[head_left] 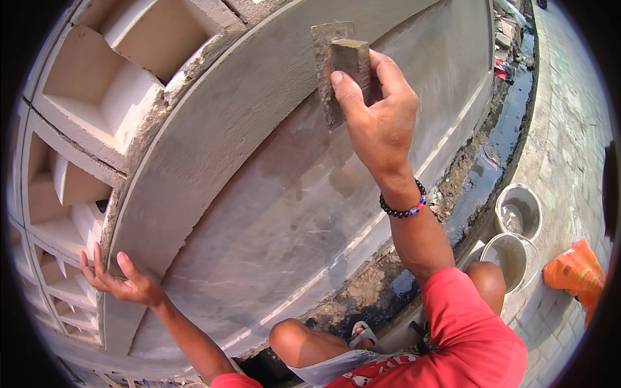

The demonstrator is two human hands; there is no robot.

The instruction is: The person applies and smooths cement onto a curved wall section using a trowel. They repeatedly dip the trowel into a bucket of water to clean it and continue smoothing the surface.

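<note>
In the head view my right hand (381, 123) grips the block handle of a mortar-caked float (323, 77), held at the upper edge of a grey plastered wall panel (272, 233), by the raised plaster band (168, 174). My left hand (123, 278) has its fingers apart, empty, at the band's outer edge beside the pale openwork blocks (123, 110). Damp darker patches show on the panel below the float. I cannot tell whether the float touches the surface.
A narrow drain (488, 155) with dark water and rubble runs along the wall's foot. A paved walkway (563, 110) borders it on the right, holding two pale buckets (530, 213) and an orange sack (569, 265). My knees and sandaled foot (362, 335) are low in view.
</note>
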